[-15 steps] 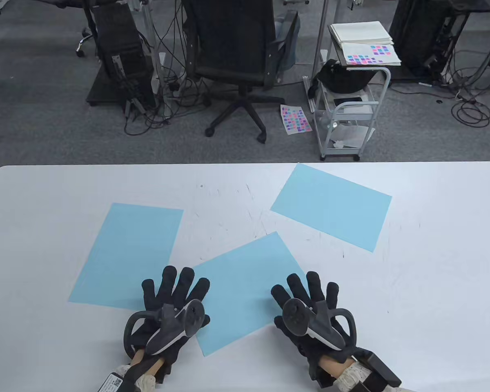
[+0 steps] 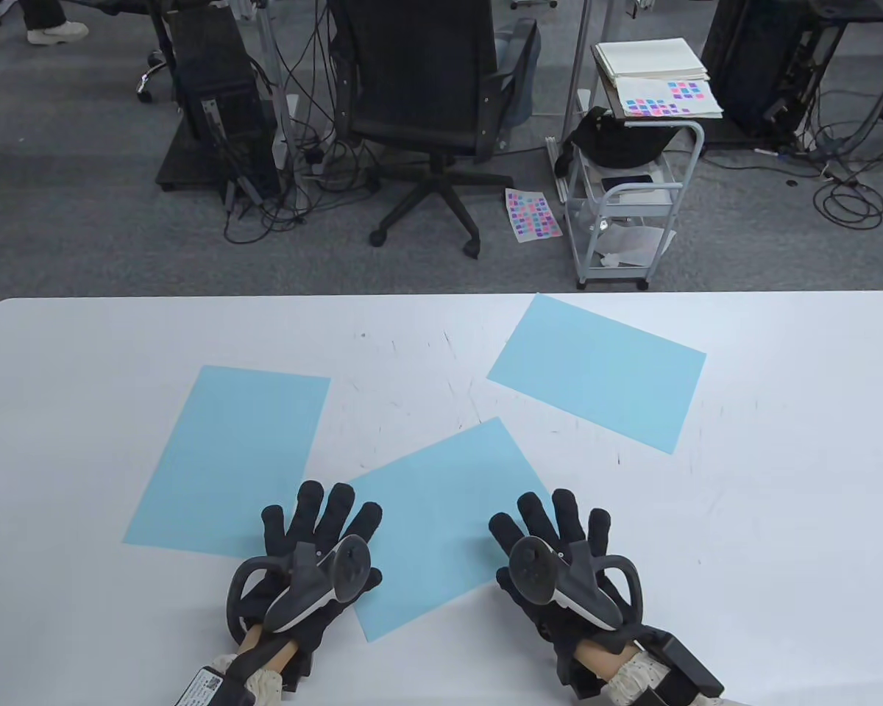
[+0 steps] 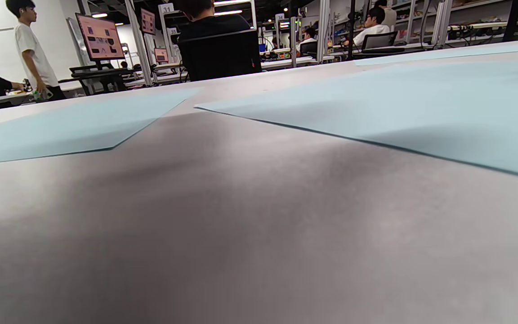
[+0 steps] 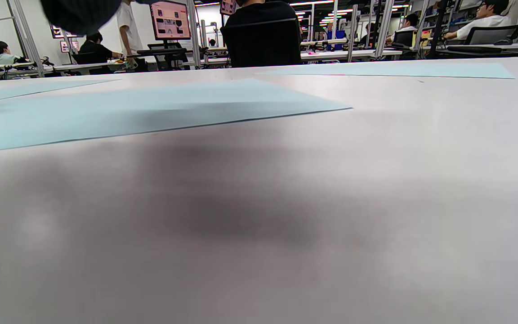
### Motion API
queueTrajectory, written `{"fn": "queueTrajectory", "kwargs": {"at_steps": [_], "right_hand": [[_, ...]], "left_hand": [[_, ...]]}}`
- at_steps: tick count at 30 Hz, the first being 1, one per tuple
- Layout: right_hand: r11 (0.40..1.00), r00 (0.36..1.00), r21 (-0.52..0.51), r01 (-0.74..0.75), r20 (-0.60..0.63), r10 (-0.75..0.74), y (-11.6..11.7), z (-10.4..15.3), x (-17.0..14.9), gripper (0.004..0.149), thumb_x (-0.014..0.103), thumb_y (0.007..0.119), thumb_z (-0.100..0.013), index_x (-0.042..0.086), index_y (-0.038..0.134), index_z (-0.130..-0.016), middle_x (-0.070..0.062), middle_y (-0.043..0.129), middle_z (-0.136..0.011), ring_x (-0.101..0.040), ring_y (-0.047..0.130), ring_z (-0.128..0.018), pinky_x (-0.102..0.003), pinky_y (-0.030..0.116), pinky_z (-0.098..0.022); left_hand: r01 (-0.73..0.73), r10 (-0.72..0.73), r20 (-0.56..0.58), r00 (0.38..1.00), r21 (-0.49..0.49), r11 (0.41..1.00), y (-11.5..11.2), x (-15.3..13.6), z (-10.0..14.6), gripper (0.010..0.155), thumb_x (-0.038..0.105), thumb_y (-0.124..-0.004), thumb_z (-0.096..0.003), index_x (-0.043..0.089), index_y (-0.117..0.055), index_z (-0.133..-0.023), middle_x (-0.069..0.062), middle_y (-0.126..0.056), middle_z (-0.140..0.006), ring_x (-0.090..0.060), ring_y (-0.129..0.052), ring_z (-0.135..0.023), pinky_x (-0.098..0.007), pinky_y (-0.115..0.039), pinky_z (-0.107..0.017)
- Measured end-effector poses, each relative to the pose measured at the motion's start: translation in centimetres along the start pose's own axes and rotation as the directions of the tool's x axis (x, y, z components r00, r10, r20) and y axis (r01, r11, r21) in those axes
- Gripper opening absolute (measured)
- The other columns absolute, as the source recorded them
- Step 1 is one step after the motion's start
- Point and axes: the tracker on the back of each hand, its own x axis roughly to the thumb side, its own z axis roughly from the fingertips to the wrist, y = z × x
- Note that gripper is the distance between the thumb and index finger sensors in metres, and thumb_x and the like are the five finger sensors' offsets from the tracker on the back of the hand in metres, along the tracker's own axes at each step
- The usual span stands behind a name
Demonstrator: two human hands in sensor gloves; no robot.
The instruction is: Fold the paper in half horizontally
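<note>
Three flat light-blue paper sheets lie on the white table [image 2: 780, 478]. The middle sheet [image 2: 441, 515] lies tilted between my hands; it also shows in the left wrist view [image 3: 398, 108] and the right wrist view [image 4: 128, 108]. My left hand [image 2: 316, 526] lies flat with fingers spread, over the middle sheet's left corner and the lower right corner of the left sheet [image 2: 228, 456]. My right hand [image 2: 552, 526] lies flat with fingers spread at the middle sheet's right corner. Neither hand holds anything.
A third blue sheet [image 2: 596, 371] lies at the far right of the table. Beyond the table's far edge stand an office chair [image 2: 430, 110] and a small cart [image 2: 633, 191] on the floor.
My left hand has shifted slightly to the right and up. The right hand and the sheets have not moved.
</note>
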Motion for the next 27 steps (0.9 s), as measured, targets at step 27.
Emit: {"fn": "queueTrajectory", "kwargs": {"at_steps": [27], "right_hand": [[0.997,0.997,-0.008,0.076,-0.034,-0.076,-1.2,-0.4,-1.6,0.068,0.053,0.064,-0.046,0.047,0.033,-0.105,0.007,0.014,-0.120,-0.037,0.000,-0.106,-0.070,0.004,-0.070]], "left_hand": [[0.066,-0.010,0.240,0.971,-0.227,0.972,3.1,8.3,-10.9,0.064,0.031,-0.075,-0.0474,0.072,-0.045,-0.087,0.029,-0.030,-0.118,-0.013,-0.027,-0.120,-0.055,-0.034,-0.091]]}}
